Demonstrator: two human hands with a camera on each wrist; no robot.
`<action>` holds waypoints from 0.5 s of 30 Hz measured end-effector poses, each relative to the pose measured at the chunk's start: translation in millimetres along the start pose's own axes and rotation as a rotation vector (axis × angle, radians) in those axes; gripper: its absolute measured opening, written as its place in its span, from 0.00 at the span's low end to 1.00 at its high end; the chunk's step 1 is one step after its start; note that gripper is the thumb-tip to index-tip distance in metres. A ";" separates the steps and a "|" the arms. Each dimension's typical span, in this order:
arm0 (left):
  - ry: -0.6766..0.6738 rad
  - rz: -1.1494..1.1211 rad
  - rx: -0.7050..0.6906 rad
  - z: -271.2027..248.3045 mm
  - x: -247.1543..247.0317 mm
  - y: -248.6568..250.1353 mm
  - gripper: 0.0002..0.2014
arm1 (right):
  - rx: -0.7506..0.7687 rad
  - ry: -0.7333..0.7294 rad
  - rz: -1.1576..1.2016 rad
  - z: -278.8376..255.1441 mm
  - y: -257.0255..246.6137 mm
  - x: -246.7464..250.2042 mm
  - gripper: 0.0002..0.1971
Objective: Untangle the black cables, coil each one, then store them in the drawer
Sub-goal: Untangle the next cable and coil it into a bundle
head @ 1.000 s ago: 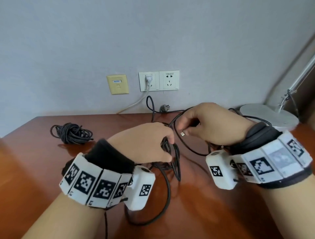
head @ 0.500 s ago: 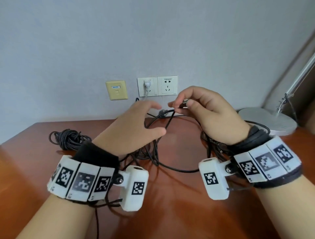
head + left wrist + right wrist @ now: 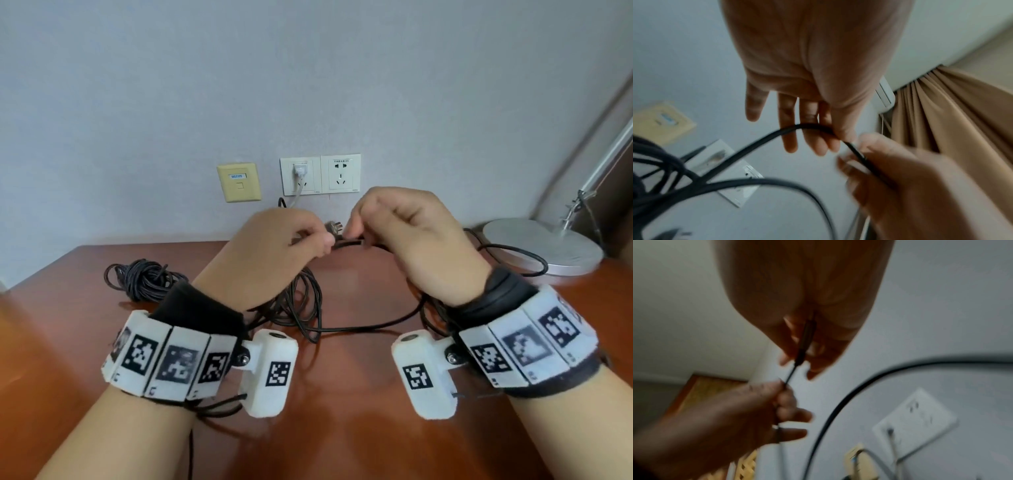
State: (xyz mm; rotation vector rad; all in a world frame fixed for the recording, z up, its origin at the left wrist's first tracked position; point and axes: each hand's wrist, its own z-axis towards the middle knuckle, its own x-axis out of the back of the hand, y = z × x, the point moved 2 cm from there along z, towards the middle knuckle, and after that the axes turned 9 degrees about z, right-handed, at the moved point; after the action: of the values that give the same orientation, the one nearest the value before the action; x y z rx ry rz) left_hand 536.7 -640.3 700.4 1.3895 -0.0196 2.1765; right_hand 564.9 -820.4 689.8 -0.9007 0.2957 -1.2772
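Head view first: both hands are up in the middle of the frame, close together, sharing one short stretch of black cable [image 3: 351, 242]. The left hand [image 3: 274, 253] pinches it between thumb and fingertips, and the right hand [image 3: 411, 240] has its fingers curled around the same piece just beside it, so my guess is they're feeding it through to start a coil or work a loop free. The rest of that cable hangs down into a loose tangle [image 3: 301, 301] on the wooden desk [image 3: 342, 445] below the hands. A second bundle [image 3: 144, 279] sits at the left, well apart and looking already wound up. There's a plug [image 3: 331, 226] peeking between the hands, wall sockets [image 3: 320, 174] behind, and a lamp base [image 3: 544, 245] at the right. No drawer in sight. Left wrist view: thumb and forefinger nip the cable at center while the other fingers [image 3: 789, 129] stay fairly straight, with the tangle at lower left. Right wrist view is blurry, but you can see the cable running out from the closed fingers at center toward the other hand lower left.
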 end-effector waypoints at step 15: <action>-0.094 -0.068 0.130 -0.8 2.2 -17.6 0.15 | -0.118 0.664 -0.442 5.1 1.7 36.2 0.10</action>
State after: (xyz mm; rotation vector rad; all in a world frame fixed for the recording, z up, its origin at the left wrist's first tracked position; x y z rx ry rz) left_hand 543.4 -624.1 697.0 1.5405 0.1344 2.0869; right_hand 580.5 -851.3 701.9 -0.6307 0.7261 -1.9761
